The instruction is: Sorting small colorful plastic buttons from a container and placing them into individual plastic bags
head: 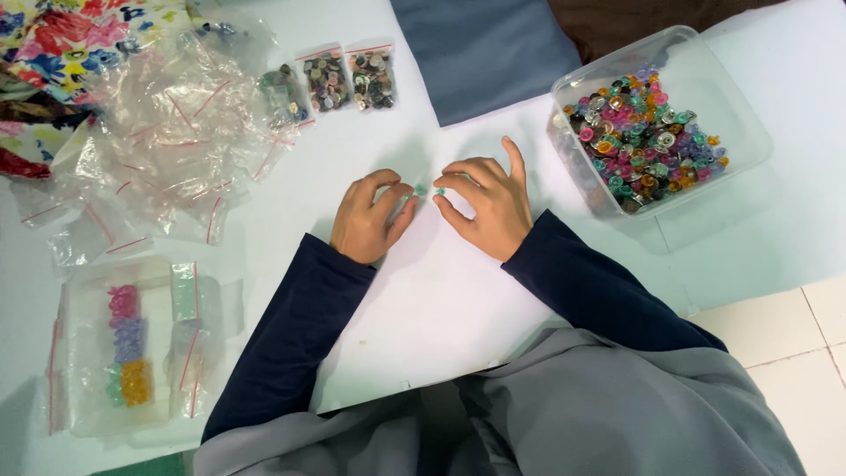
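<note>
1. Your left hand (368, 218) rests on the white worktop (441, 300) near its middle, fingers curled in, with thumb and forefinger pinching a small green button (421, 189).
2. Your right hand (487, 204) lies just beside it, the fingertips of the two hands almost meeting. Its thumb and forefinger pinch a second small teal button (439, 190), and the little finger sticks up and away from the rest.
3. The two small buttons sit between your hands, just apart from each other; whether they touch is too small to tell.
4. To your right stands a clear plastic tub (705, 79) holding a heap of mixed buttons (648, 137) in pink, teal, orange, purple and silver. It is well apart from your right hand.
5. At the far side of the worktop lie three small filled bags of buttons (339, 79) in a row, zip edges away from you.
6. To the left of those is a loose heap of empty clear zip bags (167, 132) with red seal lines, and beyond it a flowered cloth (62, 44).
7. Near your left elbow lies a clear bag (123, 353) with sorted clusters of pink, purple, green and yellow pieces in a column.
8. A blue-grey cloth (485, 53) lies on the far edge ahead of your hands.
</note>
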